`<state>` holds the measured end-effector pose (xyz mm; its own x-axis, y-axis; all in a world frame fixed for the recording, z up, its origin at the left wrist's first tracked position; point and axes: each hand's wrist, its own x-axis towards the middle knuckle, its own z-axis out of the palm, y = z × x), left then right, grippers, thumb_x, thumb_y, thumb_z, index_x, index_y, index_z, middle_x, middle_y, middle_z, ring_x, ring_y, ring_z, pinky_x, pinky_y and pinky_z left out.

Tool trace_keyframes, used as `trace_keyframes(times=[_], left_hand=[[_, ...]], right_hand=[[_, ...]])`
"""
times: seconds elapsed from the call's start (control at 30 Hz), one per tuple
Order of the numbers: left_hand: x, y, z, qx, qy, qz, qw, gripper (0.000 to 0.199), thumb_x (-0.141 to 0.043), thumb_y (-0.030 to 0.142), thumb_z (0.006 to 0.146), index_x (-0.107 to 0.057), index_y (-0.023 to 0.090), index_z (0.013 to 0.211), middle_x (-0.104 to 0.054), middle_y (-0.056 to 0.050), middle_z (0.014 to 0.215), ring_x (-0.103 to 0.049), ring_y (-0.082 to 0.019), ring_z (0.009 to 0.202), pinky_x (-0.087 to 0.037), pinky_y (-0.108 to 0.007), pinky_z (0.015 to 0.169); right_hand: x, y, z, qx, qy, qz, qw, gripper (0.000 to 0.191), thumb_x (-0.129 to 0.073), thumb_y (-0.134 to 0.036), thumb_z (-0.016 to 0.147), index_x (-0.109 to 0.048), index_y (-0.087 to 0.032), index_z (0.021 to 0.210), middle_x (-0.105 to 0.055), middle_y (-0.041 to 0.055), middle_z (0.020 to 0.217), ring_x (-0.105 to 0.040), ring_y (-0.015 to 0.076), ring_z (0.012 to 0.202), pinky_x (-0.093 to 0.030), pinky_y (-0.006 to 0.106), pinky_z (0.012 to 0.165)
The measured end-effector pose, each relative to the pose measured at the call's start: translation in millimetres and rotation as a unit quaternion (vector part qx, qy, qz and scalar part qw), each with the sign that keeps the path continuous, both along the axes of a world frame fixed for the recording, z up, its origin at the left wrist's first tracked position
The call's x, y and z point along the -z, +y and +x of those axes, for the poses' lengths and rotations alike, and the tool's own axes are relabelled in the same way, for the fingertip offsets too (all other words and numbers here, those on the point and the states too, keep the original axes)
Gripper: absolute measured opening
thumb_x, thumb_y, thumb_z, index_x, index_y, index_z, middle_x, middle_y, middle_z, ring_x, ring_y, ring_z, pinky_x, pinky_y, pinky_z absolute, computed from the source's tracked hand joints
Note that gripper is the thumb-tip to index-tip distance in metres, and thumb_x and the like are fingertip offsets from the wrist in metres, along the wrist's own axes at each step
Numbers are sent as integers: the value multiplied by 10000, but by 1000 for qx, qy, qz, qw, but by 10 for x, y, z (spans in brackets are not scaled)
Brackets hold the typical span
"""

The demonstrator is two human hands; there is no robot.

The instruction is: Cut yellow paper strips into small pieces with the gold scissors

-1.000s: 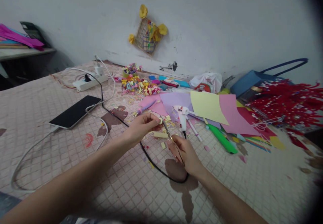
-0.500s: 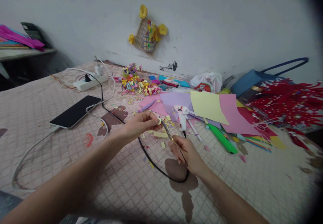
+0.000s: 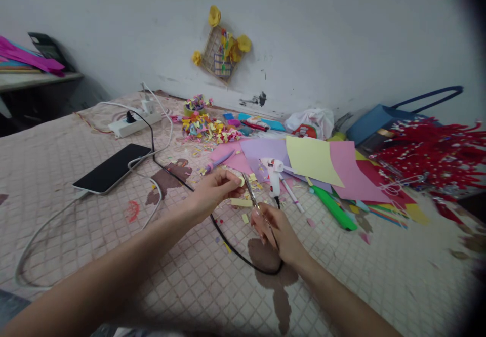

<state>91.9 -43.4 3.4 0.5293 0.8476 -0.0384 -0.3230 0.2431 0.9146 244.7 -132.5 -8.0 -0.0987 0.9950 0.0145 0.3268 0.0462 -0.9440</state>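
Observation:
Between the thumb and fingers of my left hand (image 3: pixel 217 191) is a small piece of pale yellow paper (image 3: pixel 242 180). My right hand (image 3: pixel 274 229) grips a pair of scissors (image 3: pixel 252 193), its blades pointing up and left beside the paper. Below and around the blades lie pale yellow scraps (image 3: pixel 241 203) on the quilted cloth. A white glue gun (image 3: pixel 274 177) rests just right of the scissors, its black cord (image 3: pixel 235 250) looping under my hands.
Coloured paper sheets (image 3: pixel 313 159) and a green cutter-like tool (image 3: pixel 334 208) lie to the right. Small paper cuttings (image 3: pixel 207 127) are heaped at the back. A tablet (image 3: pixel 113 169), a power strip (image 3: pixel 132 124) and cables occupy the left. Red tinsel-like stems (image 3: pixel 436 155) stand at far right.
The scissors' blades have turned slightly more upright and come a little apart from the paper. My left hand has moved slightly, still pinching the paper piece.

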Motion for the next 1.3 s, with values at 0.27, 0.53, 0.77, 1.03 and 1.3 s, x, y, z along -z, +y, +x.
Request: trace_keyframes(times=[0.27,0.53,0.77,1.03,1.3], left_hand=[[43,-57,41,-30,-7,0,1000,167,-635,271,729,-540,134,711,-608,-12,685,-577,-103,646,-452,-255,667],[36,-57,43,-33,-11,-5,999,187,-657,286,703,-544,137,704,-606,-12,681,-577,-104,640,-448,-253,662],[52,-56,50,-37,-13,-1,999,171,-646,271,716,-542,136,707,-600,-9,667,-568,-102,629,-444,-255,655],[22,-67,55,-41,-15,-10,999,194,-673,276,687,-545,130,692,-599,-10,660,-565,-99,620,-442,-248,644],[29,-56,41,-32,2,-2,999,201,-663,281,699,-529,131,709,-600,-12,691,-565,-98,639,-444,-245,658]], right_hand=[[27,8,-8,15,-23,4,1000,375,-415,-480,854,-374,-197,612,-348,-69,488,-346,80,424,-269,224,424],[27,6,-11,15,-29,-3,999,392,-398,-509,853,-378,-200,612,-334,-74,467,-346,82,407,-272,222,407],[60,9,6,16,-35,2,999,380,-398,-479,865,-372,-198,610,-337,-72,478,-347,78,412,-270,216,409],[47,3,7,17,-41,-2,999,378,-401,-479,863,-376,-196,614,-342,-68,495,-354,75,411,-280,208,402],[46,37,10,30,41,-46,998,408,-419,-537,830,-417,-185,623,-359,-76,457,-328,57,352,-273,185,348]])
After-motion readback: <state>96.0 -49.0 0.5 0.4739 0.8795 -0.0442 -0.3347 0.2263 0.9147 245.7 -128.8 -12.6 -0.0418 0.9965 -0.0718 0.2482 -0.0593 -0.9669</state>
